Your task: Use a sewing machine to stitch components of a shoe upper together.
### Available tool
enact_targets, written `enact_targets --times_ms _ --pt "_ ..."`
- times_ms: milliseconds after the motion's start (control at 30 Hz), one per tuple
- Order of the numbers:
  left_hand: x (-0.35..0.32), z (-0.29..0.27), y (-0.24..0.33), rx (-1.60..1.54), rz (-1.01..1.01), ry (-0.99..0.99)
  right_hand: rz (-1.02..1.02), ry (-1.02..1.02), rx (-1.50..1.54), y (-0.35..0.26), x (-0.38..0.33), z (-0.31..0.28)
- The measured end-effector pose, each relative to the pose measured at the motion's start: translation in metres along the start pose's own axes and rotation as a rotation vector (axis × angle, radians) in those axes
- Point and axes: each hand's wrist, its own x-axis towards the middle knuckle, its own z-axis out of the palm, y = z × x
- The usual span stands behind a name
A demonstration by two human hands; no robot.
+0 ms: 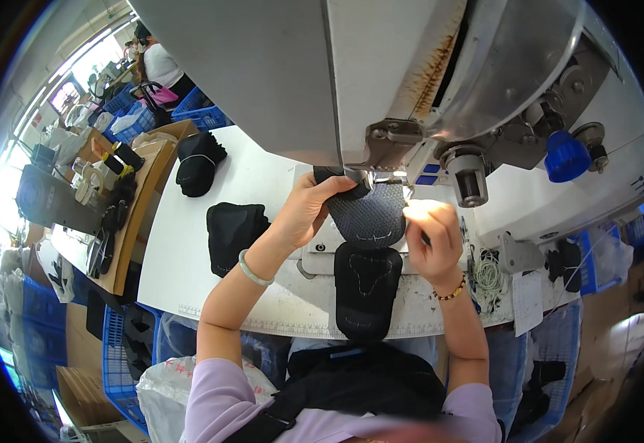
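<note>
From the head view, the left hand (303, 210) pinches the top edge of a dark mesh piece (370, 214) lying under the sewing machine (381, 81) at the middle of the white counter (189, 258). At its three o'clock, the right hand (431, 238) is clenched on the piece's right edge in the lamp glare. A second black padded piece (366, 288) hangs at six o'clock, touching the first. A stack of black pieces (233, 232) sits at nine o'clock, another (198, 162) at ten.
</note>
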Motion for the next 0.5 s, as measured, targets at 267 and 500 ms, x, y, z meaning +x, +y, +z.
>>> enact_targets --times_ms 267,500 --pt "-0.005 -0.001 -0.003 -0.125 0.035 -0.034 0.096 0.114 0.013 0.004 0.001 -0.007" --pt "-0.018 -0.024 0.016 0.100 0.254 0.332 0.438 0.142 -0.103 0.029 0.008 -0.036"
